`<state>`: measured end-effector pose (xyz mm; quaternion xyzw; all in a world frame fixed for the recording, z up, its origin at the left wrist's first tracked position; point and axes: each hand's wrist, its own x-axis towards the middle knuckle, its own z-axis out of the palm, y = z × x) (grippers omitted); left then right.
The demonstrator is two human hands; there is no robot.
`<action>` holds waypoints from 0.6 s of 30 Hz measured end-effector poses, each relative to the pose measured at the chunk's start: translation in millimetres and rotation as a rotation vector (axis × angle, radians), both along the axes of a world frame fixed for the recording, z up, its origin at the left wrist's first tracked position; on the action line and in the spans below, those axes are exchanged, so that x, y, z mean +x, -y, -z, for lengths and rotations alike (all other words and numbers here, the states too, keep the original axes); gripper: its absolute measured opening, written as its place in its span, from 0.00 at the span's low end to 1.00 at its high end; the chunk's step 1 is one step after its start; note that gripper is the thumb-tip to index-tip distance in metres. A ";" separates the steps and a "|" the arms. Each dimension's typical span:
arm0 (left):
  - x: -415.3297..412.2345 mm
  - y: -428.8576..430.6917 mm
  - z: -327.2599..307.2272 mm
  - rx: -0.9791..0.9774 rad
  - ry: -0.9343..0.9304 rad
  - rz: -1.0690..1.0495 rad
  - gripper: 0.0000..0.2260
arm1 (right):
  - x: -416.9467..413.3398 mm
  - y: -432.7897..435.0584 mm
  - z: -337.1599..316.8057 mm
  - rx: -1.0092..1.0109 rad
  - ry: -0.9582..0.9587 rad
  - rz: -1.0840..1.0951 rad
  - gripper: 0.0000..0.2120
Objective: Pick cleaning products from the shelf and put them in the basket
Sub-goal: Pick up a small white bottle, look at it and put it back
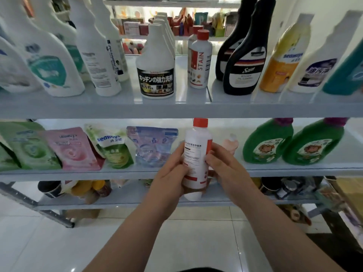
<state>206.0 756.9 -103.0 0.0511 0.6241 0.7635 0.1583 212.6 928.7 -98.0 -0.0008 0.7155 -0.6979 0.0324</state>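
Note:
I hold a white stain-remover bottle (197, 152) with a red cap upright in front of the middle shelf, its back label facing me. My left hand (169, 173) grips its left side and lower body. My right hand (225, 169) grips its right side, fingers curled round the bottle. A matching bottle marked STAIN (200, 61) stands on the upper shelf (176, 108), directly above. No basket is in view.
The upper shelf carries white spray bottles (57, 61), a white refill bottle with a black label (157, 71), black bottles (243, 61) and a yellow one (282, 61). Refill pouches (74, 150) and green jugs (265, 142) line the middle shelf. White tile floor (59, 242) lies below.

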 end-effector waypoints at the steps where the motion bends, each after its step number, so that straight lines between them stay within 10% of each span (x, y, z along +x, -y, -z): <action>1: -4.0 0.2 -4.2 -0.015 -0.038 0.011 0.25 | 0.3 2.1 -1.9 0.016 -0.020 -0.006 0.18; 18: -131.2 -54.5 -90.6 -0.374 -0.623 -0.195 0.26 | -75.1 -55.9 -72.6 0.072 -0.372 0.258 0.26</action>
